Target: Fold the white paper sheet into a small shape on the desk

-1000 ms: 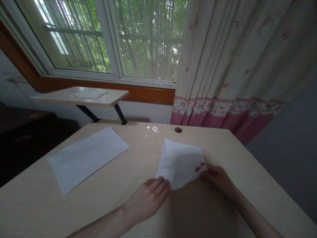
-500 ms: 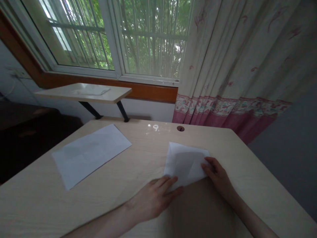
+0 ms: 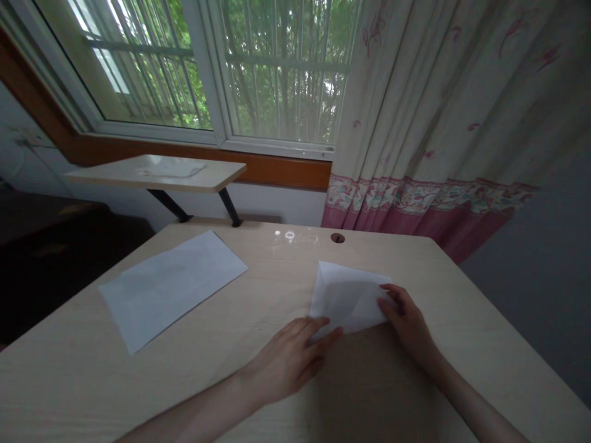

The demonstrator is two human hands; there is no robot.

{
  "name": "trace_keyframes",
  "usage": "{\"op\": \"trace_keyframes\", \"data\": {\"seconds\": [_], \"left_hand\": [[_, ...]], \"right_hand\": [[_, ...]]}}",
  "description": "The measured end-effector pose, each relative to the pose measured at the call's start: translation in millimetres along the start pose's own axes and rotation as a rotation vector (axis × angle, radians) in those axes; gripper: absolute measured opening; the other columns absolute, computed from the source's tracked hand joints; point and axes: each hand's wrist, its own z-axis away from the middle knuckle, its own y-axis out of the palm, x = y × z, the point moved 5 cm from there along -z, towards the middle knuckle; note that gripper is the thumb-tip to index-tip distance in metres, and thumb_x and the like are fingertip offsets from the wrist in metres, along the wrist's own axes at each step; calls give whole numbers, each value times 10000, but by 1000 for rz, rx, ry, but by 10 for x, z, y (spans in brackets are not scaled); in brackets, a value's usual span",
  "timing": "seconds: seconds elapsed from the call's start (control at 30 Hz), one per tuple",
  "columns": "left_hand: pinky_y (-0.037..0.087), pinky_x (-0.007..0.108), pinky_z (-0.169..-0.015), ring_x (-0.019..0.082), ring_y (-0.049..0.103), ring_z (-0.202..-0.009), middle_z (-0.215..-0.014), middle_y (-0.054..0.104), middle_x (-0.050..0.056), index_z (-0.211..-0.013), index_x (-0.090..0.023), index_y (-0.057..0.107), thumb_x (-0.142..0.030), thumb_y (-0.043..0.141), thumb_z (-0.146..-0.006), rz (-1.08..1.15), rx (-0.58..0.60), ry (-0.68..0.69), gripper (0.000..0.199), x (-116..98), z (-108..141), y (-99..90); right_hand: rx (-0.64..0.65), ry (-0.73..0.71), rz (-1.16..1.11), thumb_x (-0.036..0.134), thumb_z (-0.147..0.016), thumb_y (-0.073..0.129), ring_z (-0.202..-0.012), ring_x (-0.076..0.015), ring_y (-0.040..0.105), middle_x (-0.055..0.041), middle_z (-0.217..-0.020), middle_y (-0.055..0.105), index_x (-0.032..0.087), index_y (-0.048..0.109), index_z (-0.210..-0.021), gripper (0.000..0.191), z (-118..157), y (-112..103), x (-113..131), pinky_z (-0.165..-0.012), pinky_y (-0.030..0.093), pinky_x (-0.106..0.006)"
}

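Observation:
A folded white paper (image 3: 346, 295) lies on the light wooden desk (image 3: 258, 295), right of the middle. At its lower left corner is my left hand (image 3: 295, 357), fingers apart and fingertips resting on the paper. My right hand (image 3: 409, 320) is at the paper's right edge, the thumb on top and the fingers closed round that edge. Faint creases run across the folded sheet.
A larger white sheet (image 3: 173, 289) lies flat on the desk's left part. Behind it a small raised shelf (image 3: 212, 178) on black supports carries a thin whitish item (image 3: 170, 167). A round cable hole (image 3: 337, 238) sits near the back edge, by the curtain (image 3: 415, 123).
The folded paper and both hands have shifted slightly away from me across the desk. The right hand stays at the paper's right edge.

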Motion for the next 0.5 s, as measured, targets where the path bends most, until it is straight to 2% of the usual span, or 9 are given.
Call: {"op": "trace_keyframes", "data": {"seconds": [0.23,0.5], "left_hand": [[483,435,-1004,275,491,-1270,-1465,410,120,-1490,-245,244,-179,500,-924,49,-16,-33,625,80,12,38],[500,434,-989,301,486,-1278,-1490,369,152,-1435,-187,350,-190,496,-927,-39,2,-28,529,75,9,33]], "right_hand": [[9,-52,46,459,-867,528,-923,-253,631,-73,-1023,651,222,572,-1122,351,-161,40,103,-789,506,-378],[-52,-178,134,396,-876,502,-956,-286,621,-97,-1037,670,213,607,-1057,278,-243,179,163,-843,479,-471]]}}
